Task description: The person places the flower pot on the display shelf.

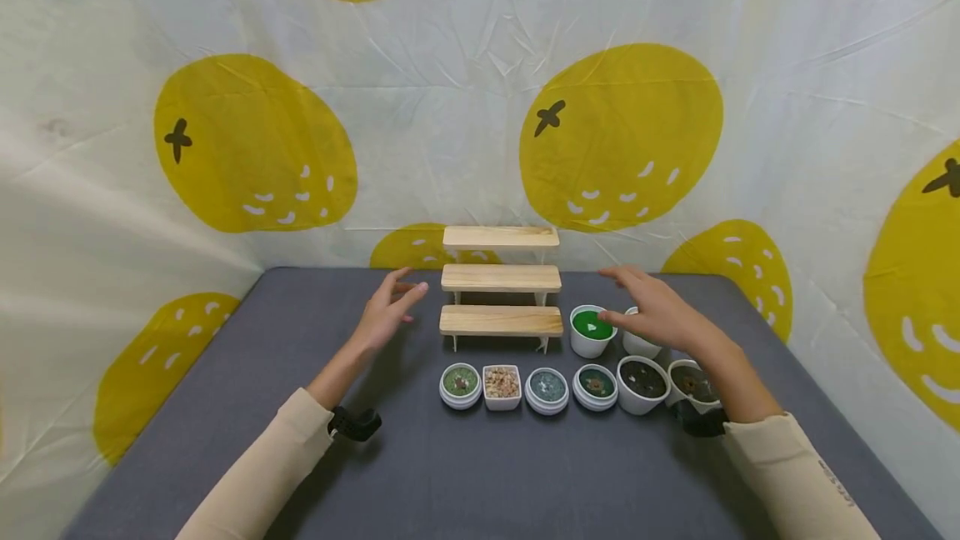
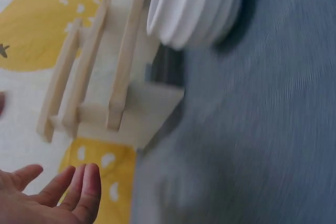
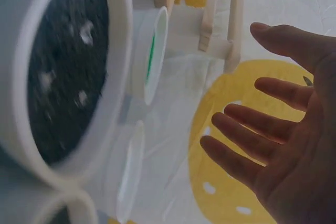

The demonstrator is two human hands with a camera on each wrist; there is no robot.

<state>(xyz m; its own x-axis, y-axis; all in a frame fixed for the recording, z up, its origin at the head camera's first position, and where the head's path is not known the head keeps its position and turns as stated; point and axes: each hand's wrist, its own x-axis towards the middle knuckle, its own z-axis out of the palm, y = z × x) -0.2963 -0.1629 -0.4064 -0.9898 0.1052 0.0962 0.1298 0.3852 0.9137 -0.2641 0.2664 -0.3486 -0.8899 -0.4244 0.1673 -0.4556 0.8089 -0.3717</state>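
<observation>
A three-tier wooden shelf stand [image 1: 501,320] stands at the back of the table, its steps bare. To its left, my left hand [image 1: 385,309] is held in the air, fingers spread and holding nothing. My right hand [image 1: 651,313] hovers on the other side, over a white pot with a green surface [image 1: 589,333] and a second white pot [image 1: 640,345] it partly covers. In the right wrist view its fingers [image 3: 247,129] are spread and empty. Nearest that wrist camera is a white pot of dark soil [image 3: 68,72].
In front of the stand runs a row: a round pot with green filling [image 1: 461,385], a square pot of pebbles [image 1: 502,387], two ringed white pots [image 1: 547,391] and two dark-filled pots [image 1: 642,384]. Behind the grey table [image 1: 465,473] hangs a fruit-print cloth [image 1: 435,123].
</observation>
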